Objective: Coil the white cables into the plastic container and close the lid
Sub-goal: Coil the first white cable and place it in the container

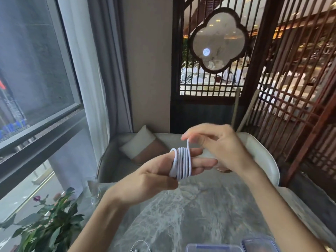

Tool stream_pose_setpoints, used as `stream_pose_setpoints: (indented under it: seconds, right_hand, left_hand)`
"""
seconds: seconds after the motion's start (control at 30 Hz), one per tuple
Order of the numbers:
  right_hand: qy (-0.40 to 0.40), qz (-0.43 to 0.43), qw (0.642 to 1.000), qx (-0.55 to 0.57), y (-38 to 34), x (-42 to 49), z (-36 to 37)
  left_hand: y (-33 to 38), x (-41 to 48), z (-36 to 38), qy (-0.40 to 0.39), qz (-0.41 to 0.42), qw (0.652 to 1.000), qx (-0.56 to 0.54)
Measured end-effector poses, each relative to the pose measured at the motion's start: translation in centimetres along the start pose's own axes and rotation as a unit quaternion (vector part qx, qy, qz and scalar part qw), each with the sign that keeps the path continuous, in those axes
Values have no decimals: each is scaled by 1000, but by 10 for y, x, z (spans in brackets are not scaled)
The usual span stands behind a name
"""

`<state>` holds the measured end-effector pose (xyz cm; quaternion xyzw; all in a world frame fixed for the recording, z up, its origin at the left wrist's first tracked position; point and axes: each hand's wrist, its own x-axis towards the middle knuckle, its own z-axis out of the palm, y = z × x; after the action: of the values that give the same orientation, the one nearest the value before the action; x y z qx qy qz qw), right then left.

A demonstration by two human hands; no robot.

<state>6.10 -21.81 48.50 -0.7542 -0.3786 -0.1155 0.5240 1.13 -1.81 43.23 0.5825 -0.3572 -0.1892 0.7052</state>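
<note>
A white cable (181, 163) is wound in several loops around the outstretched fingers of my left hand (152, 179), held above the marble table (190, 211). My right hand (216, 144) sits just right of the coil and pinches the cable's free end, which rises in a small loop above the wraps. A clear plastic container (212, 247) with a blue rim shows at the bottom edge, and its lid (258, 244) lies beside it to the right. Another white cable (140, 246) lies on the table at the bottom, partly cut off.
A potted plant with a purple flower (45, 222) stands at the left of the table. A glass (93, 191) is near the table's left edge. A grey sofa with a cushion (143, 144) lies beyond the table, with a wooden lattice screen (291, 79) behind.
</note>
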Motion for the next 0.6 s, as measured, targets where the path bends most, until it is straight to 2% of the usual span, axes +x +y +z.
stream_pose_setpoints:
  seconds: [0.07, 0.13, 0.33, 0.5, 0.6]
  right_hand:
    - [-55, 113, 978, 164, 14, -3, 13]
    - [-60, 156, 959, 227, 26, -13, 24]
    - [-62, 131, 953, 267, 31, -23, 40]
    - [-177, 113, 946, 245, 28, -23, 30]
    - [-202, 124, 940, 246, 26, -24, 24]
  left_hand:
    - [6, 2, 3, -4, 21, 1000, -12]
    - [8, 2, 5, 13, 32, 998, -46]
    - [7, 6, 0, 58, 76, 992, -88]
    - [1, 6, -4, 52, 55, 991, -114]
    - [-1, 7, -3, 49, 37, 991, -120]
